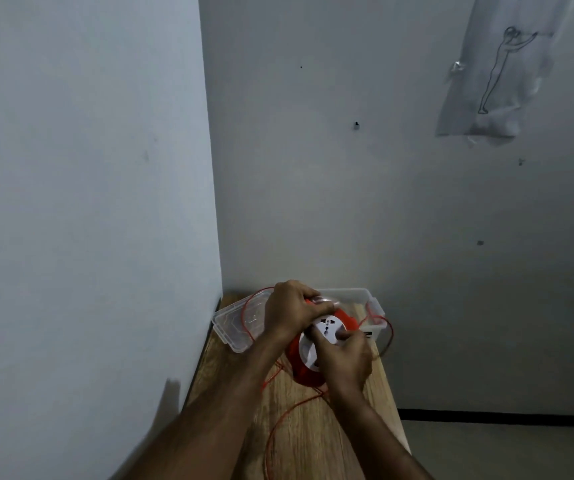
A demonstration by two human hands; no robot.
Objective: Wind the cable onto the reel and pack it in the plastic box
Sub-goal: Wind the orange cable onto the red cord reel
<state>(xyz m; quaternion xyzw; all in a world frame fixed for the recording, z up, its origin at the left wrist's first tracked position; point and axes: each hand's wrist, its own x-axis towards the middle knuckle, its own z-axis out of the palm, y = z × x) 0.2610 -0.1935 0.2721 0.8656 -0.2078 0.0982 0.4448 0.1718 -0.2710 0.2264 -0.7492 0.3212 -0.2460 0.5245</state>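
A red cable reel (301, 367) with a white socket face (328, 332) is held above the wooden table, tilted toward me. My left hand (289, 311) grips its top rim. My right hand (344, 360) holds the lower right side, fingers on the white face. Thin red cable (278, 427) trails loose from the reel down over the table toward me. More cable loops (387, 336) past the right of the reel. The clear plastic box (365, 299) stands open behind the reel, partly hidden by my hands.
The clear lid (233, 323) lies to the left of the box near the wall corner. The narrow wooden table (313, 445) sits against the left wall. Its right edge drops to the floor (503, 452). A drawing (496, 71) hangs on the back wall.
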